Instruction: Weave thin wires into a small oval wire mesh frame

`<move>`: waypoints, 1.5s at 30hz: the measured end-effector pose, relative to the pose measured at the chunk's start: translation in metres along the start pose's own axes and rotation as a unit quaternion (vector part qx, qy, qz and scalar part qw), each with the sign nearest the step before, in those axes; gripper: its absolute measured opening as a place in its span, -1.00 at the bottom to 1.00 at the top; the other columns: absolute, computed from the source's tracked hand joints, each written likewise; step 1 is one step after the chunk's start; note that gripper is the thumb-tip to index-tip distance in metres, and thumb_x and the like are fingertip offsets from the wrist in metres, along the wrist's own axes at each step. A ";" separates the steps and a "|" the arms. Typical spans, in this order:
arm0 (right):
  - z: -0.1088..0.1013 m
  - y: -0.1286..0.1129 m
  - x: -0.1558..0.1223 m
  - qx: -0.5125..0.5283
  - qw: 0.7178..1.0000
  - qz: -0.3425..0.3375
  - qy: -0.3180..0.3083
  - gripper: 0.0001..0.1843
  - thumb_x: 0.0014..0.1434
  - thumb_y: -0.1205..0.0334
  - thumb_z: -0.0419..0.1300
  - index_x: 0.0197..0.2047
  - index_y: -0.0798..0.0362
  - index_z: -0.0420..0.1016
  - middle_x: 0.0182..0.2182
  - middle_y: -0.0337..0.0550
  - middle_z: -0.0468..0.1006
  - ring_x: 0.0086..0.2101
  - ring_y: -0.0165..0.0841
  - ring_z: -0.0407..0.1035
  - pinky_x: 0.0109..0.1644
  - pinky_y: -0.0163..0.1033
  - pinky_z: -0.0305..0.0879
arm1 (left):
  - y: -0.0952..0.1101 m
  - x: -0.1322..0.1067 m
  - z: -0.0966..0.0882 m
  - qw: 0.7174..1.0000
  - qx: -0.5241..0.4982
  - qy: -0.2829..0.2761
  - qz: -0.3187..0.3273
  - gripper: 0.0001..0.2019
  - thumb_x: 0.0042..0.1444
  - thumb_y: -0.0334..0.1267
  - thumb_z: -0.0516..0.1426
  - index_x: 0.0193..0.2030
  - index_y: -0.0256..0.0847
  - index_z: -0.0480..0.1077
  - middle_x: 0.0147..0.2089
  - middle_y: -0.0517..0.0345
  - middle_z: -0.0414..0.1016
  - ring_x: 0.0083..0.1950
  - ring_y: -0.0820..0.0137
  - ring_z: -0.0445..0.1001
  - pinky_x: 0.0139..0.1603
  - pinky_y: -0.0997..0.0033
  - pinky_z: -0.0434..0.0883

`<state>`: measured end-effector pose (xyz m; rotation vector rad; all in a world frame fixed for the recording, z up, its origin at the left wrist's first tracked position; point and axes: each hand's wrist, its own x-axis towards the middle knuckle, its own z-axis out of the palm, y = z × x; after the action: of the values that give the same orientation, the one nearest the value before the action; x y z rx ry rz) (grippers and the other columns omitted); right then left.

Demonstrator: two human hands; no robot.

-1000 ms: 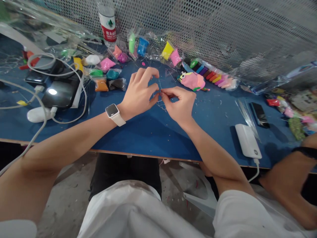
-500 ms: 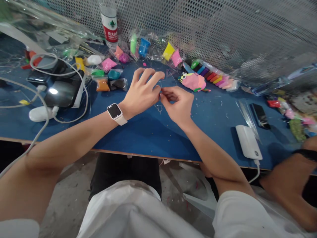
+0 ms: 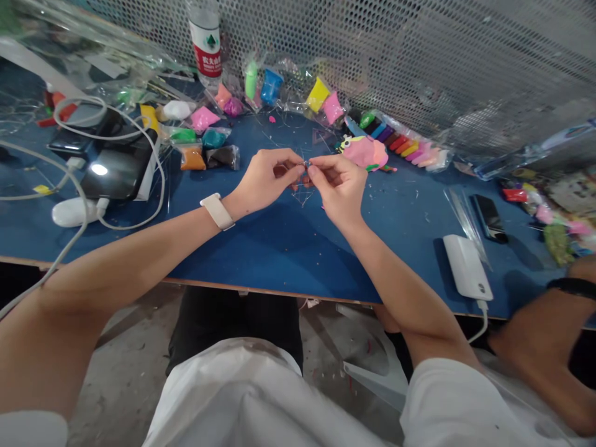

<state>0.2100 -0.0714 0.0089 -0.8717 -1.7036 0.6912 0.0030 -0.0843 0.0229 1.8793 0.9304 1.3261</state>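
Over the middle of the blue table, my left hand (image 3: 269,179) and my right hand (image 3: 343,186) meet at the fingertips. Thumb and forefinger of each are pinched together. Between them is a tiny bit of something, too small to name. Just beyond my right hand lies a pink clay figure (image 3: 365,151) with a white eye and green and yellow parts. Past my left wrist are small bags of clay: orange clay (image 3: 192,158), black clay (image 3: 223,157) and teal clay (image 3: 216,137).
A water bottle (image 3: 206,49) stands against the perforated metal panel (image 3: 395,56). A row of coloured clay sticks (image 3: 400,144) lies at the back. Cabled black devices (image 3: 118,164) sit left; a white power bank (image 3: 467,267) and phone (image 3: 488,217) sit right, near another person's arm (image 3: 549,354).
My left hand has turned over at the wrist, its raised fingers now curled down and its thumb showing. My right hand has stayed close by, still pinched.
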 end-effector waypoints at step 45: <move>-0.024 -0.017 0.008 -0.304 0.927 -0.196 -0.098 -0.91 0.38 0.28 0.35 -0.21 -0.08 0.66 -0.02 -0.03 0.72 0.06 0.04 0.59 0.31 0.39 0.54 | 0.016 -0.004 -0.004 0.981 0.186 -0.041 0.029 -0.90 0.30 -0.38 0.24 -0.18 -0.20 0.63 -0.27 0.12 0.71 -0.22 0.29 0.69 -0.07 0.30 0.58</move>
<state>0.2279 -0.0739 0.0328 -0.8500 -2.2428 -0.0408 0.0015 -0.0959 0.0356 2.2397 1.1509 1.1554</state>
